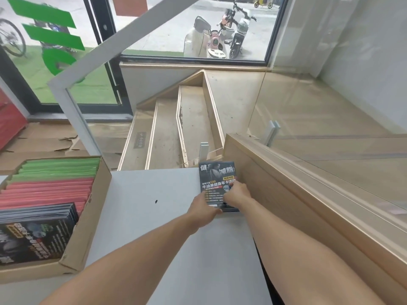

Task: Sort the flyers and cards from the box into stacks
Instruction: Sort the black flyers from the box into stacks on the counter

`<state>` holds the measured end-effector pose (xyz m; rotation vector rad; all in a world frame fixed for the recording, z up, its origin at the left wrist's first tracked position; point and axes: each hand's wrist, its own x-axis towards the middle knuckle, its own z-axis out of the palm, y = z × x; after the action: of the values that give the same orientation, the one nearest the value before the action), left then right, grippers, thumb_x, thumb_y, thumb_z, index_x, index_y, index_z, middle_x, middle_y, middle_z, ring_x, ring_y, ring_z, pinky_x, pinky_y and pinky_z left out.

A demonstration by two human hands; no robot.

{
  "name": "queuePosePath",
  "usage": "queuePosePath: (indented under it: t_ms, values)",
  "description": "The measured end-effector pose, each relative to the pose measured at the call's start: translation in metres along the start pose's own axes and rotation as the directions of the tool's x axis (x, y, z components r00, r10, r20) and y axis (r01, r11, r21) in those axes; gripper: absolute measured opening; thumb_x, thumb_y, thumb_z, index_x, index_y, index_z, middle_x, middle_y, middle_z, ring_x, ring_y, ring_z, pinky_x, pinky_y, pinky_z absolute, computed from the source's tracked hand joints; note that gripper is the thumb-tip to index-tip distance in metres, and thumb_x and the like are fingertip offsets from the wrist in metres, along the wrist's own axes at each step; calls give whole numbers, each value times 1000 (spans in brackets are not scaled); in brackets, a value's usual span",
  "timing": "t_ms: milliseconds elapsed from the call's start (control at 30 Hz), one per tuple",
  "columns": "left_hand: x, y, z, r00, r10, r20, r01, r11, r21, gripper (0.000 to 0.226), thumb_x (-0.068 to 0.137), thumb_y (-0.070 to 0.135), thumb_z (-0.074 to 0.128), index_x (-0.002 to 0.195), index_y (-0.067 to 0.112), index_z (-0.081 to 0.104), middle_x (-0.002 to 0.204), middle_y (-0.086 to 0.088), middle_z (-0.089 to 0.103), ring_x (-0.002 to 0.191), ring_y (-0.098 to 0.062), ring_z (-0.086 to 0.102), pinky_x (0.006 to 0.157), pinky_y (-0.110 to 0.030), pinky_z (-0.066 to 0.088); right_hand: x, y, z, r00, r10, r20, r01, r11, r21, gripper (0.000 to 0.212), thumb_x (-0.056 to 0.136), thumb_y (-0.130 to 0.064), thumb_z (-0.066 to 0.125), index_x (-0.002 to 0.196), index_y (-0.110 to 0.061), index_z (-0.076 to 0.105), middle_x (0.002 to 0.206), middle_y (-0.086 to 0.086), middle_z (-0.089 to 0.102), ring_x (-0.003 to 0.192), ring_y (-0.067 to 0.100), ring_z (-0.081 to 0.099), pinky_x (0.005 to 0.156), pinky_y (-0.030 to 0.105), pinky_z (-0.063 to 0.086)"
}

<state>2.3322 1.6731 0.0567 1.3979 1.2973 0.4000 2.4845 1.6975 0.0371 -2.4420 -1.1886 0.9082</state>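
Observation:
A stack of black flyers lies at the far right corner of the grey table, against the wooden ledge. My left hand grips the stack's near left corner. My right hand rests on top of the stack with fingers curled at its right edge. A cardboard box at the left holds green cards at the back, red cards in the middle and black flyers at the front.
A wooden ledge with a glass panel runs along the table's right side. Beyond the table's far edge, wooden stairs go down. A small dark speck sits mid-table.

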Motion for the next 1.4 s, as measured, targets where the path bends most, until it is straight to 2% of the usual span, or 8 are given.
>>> queuePosePath:
  t_ms: [67,167,333,500,700,967,1233,1400]
  values:
    - [-2,-4,-5,999,-7,-35,5,999,-32,38,86,7,71,103,37,53,104,13,62,92,-2,59,73,-14,47,-9,-8,3,999,-18,-41,16,998,-56,46,87,-21,61,132,-18,53,138,9,46,128,32,45,106,42,44]
    - [-9,-14,-21,987,-8,-160,-3,998,-70,65,88,18,70,146,27,42,147,5,49,136,-13,47,104,-29,45,-25,-28,9,975,-169,-142,154,982,-113,51,90,-12,56,140,-24,49,146,2,40,136,26,37,110,42,39]
    - [-50,-26,-83,848,145,-510,-280,939,-198,49,93,7,63,136,28,53,140,15,53,131,-6,51,109,-22,40,-62,-87,44,854,-498,-148,500,866,-30,36,92,-14,60,125,-29,62,140,-4,52,132,19,45,105,40,43]
    - [-109,-58,-183,614,277,-739,-439,898,-27,42,93,3,63,125,30,61,130,15,61,126,-4,55,109,-27,44,-132,-170,111,655,-746,-115,755,654,57,34,96,-17,59,126,-31,65,127,-12,60,122,9,50,93,20,36]
    - [-163,-136,-301,433,255,-865,-136,967,217,41,97,7,56,132,29,57,136,13,57,131,-10,49,113,-38,40,-203,-244,193,304,-949,83,950,296,-99,43,96,-16,55,138,-20,61,134,-1,64,124,22,51,108,39,38]
    - [-175,-224,-356,644,309,-700,190,822,537,67,93,12,58,155,19,35,167,-1,23,155,-17,11,128,-40,8,-226,-251,253,386,-898,211,864,272,-423,66,98,-33,50,159,-17,28,165,0,27,152,25,21,126,45,14]
    - [-176,-239,-350,600,363,-713,159,820,551,65,89,19,63,151,16,42,164,-4,30,148,-20,30,122,-40,22,-230,-239,267,299,-954,38,846,246,-473,53,98,-27,39,149,-15,48,158,4,42,150,28,30,120,51,28]
    - [-175,-240,-350,561,343,-753,84,881,465,59,87,20,68,143,18,49,156,1,39,140,-21,41,117,-42,33,-233,-237,266,208,-976,-66,881,217,-421,37,94,-13,61,131,-16,63,133,0,62,122,25,56,102,40,45]
